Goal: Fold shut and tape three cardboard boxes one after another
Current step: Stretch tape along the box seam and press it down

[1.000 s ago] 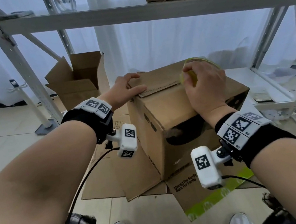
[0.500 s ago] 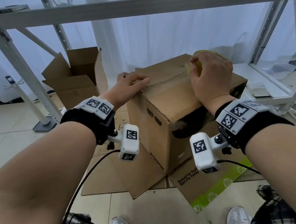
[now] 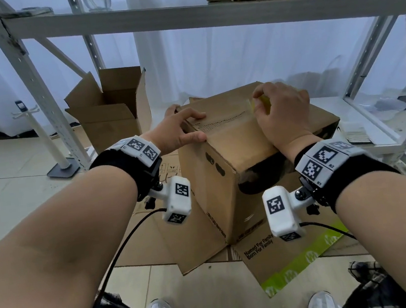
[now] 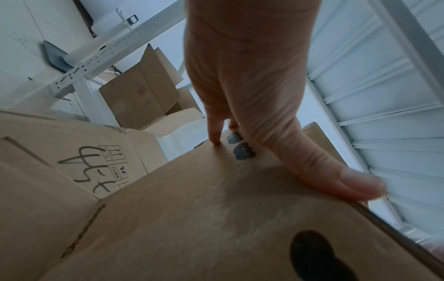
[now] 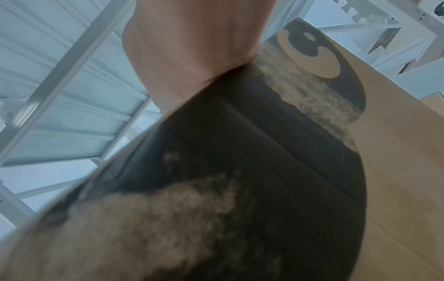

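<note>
We have the brown printed cardboard box on the floor folded shut; our left hand presses its corner, fingers relaxed, while our right hand clamps the yellowish tape roll mid-seam. The open plain cardboard box behind awaits closing.

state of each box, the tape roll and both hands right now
near cardboard box: flaps folded shut, seam partly taped
tape roll: gripped, on the box top
left hand: flat, pressing the box's left edge
right hand: curled round the roll
far cardboard box: flaps open
</note>
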Action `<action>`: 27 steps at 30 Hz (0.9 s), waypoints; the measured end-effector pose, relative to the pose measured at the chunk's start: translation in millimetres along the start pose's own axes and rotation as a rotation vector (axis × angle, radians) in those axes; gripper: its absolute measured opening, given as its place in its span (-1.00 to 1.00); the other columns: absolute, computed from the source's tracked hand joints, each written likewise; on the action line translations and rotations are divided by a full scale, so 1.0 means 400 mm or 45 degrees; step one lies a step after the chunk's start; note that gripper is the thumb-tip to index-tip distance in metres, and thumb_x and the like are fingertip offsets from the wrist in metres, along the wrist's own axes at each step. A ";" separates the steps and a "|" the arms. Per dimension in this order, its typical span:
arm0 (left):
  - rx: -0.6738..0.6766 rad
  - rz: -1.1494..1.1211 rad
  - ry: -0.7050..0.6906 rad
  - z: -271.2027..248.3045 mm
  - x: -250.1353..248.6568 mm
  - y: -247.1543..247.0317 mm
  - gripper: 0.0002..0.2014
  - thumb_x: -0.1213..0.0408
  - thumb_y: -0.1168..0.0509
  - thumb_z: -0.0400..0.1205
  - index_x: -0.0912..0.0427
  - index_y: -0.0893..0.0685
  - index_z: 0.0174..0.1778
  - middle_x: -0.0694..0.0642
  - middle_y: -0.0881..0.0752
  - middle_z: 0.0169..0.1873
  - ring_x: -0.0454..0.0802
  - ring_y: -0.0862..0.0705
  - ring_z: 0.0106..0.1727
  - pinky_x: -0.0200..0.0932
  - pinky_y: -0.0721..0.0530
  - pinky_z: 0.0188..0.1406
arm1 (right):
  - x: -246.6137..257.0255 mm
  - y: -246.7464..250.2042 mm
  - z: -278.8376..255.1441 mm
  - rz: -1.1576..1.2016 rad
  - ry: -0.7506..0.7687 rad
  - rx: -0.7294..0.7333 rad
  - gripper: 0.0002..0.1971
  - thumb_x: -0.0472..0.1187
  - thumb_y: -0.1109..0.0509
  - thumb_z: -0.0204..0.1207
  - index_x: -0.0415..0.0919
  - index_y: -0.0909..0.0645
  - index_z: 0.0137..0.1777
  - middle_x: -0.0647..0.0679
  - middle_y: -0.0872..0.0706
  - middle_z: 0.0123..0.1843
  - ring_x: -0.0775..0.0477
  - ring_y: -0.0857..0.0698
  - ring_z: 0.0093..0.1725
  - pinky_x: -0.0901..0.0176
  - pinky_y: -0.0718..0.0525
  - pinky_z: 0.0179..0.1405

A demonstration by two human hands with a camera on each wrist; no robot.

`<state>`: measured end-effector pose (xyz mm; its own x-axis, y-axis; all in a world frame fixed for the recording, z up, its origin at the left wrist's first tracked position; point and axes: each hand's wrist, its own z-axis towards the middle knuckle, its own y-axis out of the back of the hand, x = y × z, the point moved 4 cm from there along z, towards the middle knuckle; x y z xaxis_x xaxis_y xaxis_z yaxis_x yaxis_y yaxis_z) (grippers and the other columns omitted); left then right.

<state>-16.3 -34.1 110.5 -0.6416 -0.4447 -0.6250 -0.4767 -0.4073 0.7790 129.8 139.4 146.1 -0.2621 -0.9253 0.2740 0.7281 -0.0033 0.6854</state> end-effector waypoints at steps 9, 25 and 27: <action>-0.063 -0.095 0.099 0.019 -0.002 -0.034 -0.48 -0.35 -0.13 0.56 -0.12 -0.47 0.31 0.03 -0.19 0.50 0.23 -0.15 0.59 0.20 -0.14 0.60 | -0.006 -0.004 -0.002 0.022 0.040 0.014 -0.82 -0.19 -0.27 0.59 -0.14 -0.66 0.10 -0.07 -0.74 0.06 -0.18 -0.64 0.14 0.00 -0.34 0.23; -0.156 -0.189 0.170 0.005 0.006 -0.028 -0.57 -0.18 -0.39 0.49 -0.13 -0.53 0.20 0.11 -0.03 0.58 0.19 -0.21 0.57 -0.03 -0.20 0.55 | 0.203 0.004 0.201 -0.039 0.370 0.915 -0.70 -0.20 -0.16 0.54 -0.25 -0.70 -0.23 -0.11 -0.74 -0.20 -0.14 -0.65 -0.11 0.01 -0.57 -0.15; -0.152 -0.198 0.171 0.005 0.007 -0.028 -0.57 -0.17 -0.39 0.50 -0.11 -0.53 0.22 0.12 -0.02 0.59 0.17 -0.16 0.59 -0.05 -0.17 0.53 | 0.223 -0.008 0.206 -0.044 0.389 0.975 -0.71 -0.23 -0.16 0.51 -0.34 -0.69 -0.22 -0.19 -0.74 -0.17 -0.15 -0.62 -0.17 0.04 -0.54 -0.22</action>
<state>-13.8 -29.1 100.1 -0.4763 -0.4684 -0.7442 -0.4837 -0.5672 0.6666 52.1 87.9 224.0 -0.0121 -0.9921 0.1245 0.0606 0.1236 0.9905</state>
